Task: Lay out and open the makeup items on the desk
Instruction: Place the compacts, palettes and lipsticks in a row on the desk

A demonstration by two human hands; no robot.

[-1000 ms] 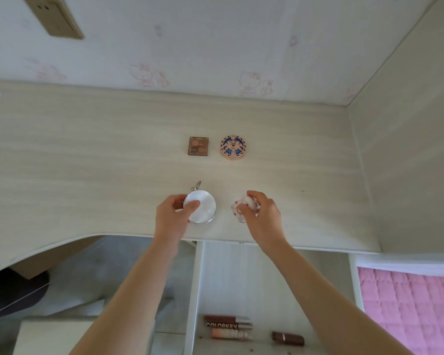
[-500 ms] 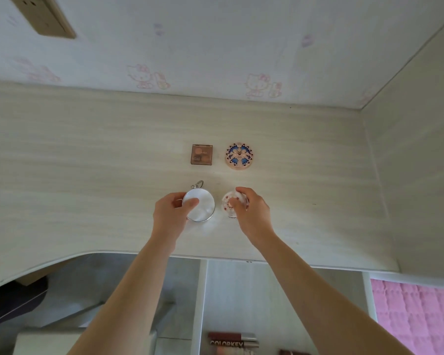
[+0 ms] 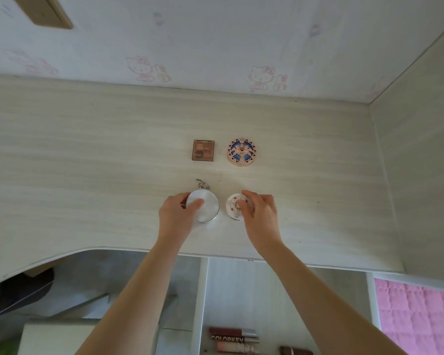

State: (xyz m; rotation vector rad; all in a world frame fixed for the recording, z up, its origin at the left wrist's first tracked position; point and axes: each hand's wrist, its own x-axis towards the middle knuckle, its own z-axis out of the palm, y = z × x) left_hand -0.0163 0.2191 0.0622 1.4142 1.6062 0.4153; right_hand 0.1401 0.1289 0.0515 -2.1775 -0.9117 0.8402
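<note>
Frame centre, on desk [image 3: 87,149]: we hold silver round compact [image 3: 205,207] in left hand [image 3: 176,216], fingers curled round rim; right hand [image 3: 258,213] pinches small floral compact [image 3: 235,207]. Both probably light, rigid, smooth; grip at edges.

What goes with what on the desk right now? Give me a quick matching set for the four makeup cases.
Things:
1. square brown palette
2. blue patterned round compact
3. silver round compact
4. small white floral compact

Places:
A. under the right hand
B. back row, right
C. gripped by the left hand
D. back row, left

Pairs: 1-D, 2-B, 3-C, 4-A
</note>
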